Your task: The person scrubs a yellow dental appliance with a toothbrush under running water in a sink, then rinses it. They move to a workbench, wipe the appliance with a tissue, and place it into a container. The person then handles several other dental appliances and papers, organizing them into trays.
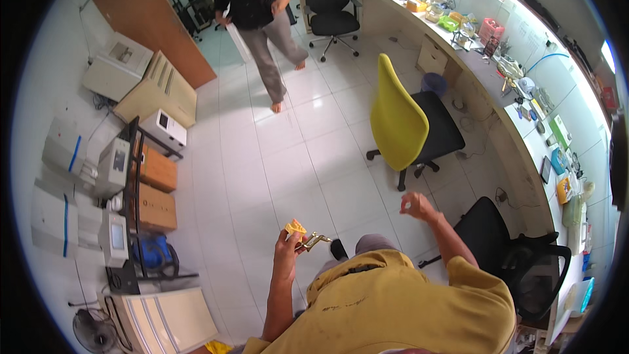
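Note:
My left hand (285, 255) is closed around a small yellow-orange block (296, 227), which looks like a plaster dental cast. From beside that hand a bent brass frame (316, 240) sticks out to the right, like the arm of a dental articulator. How the two pieces join is hidden by my fingers. My right hand (419, 207) is raised apart from it over the floor, with thumb and fingers curled together into a ring. Whether anything small is pinched there is too fine to make out.
Ahead, a person (259, 19) in dark clothes walks on the tiled floor. A lime-backed chair (400, 118) stands ahead right, a black chair (488, 229) beside my right arm. A cluttered workbench (481, 69) runs along the right; a rack (134, 177) with machines and boxes lines the left.

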`<state>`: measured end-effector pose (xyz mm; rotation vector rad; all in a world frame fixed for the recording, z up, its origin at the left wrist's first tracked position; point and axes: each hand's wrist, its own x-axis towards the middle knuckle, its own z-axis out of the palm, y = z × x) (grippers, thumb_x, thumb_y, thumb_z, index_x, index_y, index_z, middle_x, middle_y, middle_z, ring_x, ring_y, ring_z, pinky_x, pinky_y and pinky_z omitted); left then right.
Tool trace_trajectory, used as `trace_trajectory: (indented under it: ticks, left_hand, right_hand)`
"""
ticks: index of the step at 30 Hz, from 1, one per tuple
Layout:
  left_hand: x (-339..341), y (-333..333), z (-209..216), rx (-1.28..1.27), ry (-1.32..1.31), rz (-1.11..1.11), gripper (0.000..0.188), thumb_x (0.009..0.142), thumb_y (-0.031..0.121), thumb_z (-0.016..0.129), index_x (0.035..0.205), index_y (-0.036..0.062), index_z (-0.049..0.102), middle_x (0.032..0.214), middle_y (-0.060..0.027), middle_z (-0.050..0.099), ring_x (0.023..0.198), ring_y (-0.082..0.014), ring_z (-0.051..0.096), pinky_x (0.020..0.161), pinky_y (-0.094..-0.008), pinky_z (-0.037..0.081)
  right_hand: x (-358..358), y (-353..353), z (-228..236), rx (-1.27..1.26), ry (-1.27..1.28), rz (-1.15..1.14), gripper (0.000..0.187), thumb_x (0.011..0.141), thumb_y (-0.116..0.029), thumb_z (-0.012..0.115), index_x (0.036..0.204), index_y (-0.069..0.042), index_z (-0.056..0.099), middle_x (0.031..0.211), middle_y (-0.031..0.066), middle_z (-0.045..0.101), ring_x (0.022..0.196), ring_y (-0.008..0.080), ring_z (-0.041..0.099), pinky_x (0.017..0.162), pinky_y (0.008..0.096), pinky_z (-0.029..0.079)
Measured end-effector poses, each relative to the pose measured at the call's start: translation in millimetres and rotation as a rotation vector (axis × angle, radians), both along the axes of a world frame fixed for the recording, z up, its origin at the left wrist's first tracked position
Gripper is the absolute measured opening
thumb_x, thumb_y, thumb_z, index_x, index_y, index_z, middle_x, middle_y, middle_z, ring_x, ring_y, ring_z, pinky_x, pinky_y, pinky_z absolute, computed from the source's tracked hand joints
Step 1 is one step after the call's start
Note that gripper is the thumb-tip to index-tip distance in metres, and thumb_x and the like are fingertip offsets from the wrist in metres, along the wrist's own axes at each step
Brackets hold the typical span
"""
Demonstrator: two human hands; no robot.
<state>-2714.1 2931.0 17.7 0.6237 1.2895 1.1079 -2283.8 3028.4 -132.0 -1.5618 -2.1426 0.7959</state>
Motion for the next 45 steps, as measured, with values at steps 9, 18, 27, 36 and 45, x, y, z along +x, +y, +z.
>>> trace_trajectory:
  ticks: [9,18,27,36,45]
  left_hand:
    - [14,203,19,0.063,0.009,-0.362,0.051,0.096,0.034,0.061,0.139,0.0094,0.046,0.108,-0.0053,0.062,0.102,-0.0151,0.060,0.092,-0.0360,0.048]
    - [73,388,5,0.082,-0.049,-0.547,0.056,0.093,0.030,0.068,0.137,0.0036,0.045,0.121,-0.0069,0.057,0.107,-0.0155,0.061,0.094,-0.0335,0.049]
    - [115,554,22,0.003,-0.121,-0.360,0.048,0.092,0.030,0.066,0.133,0.0092,0.051,0.107,-0.0032,0.063,0.100,-0.0134,0.061,0.089,-0.0332,0.048]
    - [103,700,18,-0.034,-0.066,-0.346,0.050,0.092,0.032,0.065,0.135,0.0107,0.051,0.104,-0.0038,0.061,0.100,-0.0154,0.061,0.091,-0.0357,0.046]
    - [37,841,29,-0.015,-0.108,-0.271,0.055,0.091,0.033,0.067,0.137,0.0093,0.048,0.110,-0.0048,0.062,0.103,-0.0146,0.060,0.092,-0.0370,0.047]
  right_hand:
    - [-26,110,69,0.034,0.169,-0.390,0.016,0.071,-0.010,0.082,0.078,-0.003,0.069,0.097,0.0119,0.072,0.094,0.0316,0.067,0.084,0.0386,0.051]
    - [74,304,76,0.159,0.653,-0.727,0.019,0.093,-0.016,0.069,0.093,0.003,0.067,0.101,0.0111,0.073,0.095,0.0150,0.066,0.088,0.0310,0.051]
    - [66,481,43,-0.779,0.705,-0.751,0.075,0.100,-0.065,0.024,0.143,-0.008,0.048,0.138,0.0146,0.052,0.126,0.0241,0.051,0.107,0.0423,0.038]
    - [55,521,-12,-1.069,1.009,-0.806,0.062,0.097,-0.061,0.043,0.129,-0.012,0.062,0.122,0.0127,0.065,0.110,0.0242,0.063,0.095,0.0388,0.048]
    - [39,595,-39,-0.954,0.265,-0.765,0.057,0.097,-0.058,0.047,0.127,-0.012,0.063,0.120,0.0136,0.066,0.108,0.0256,0.064,0.093,0.0391,0.049]
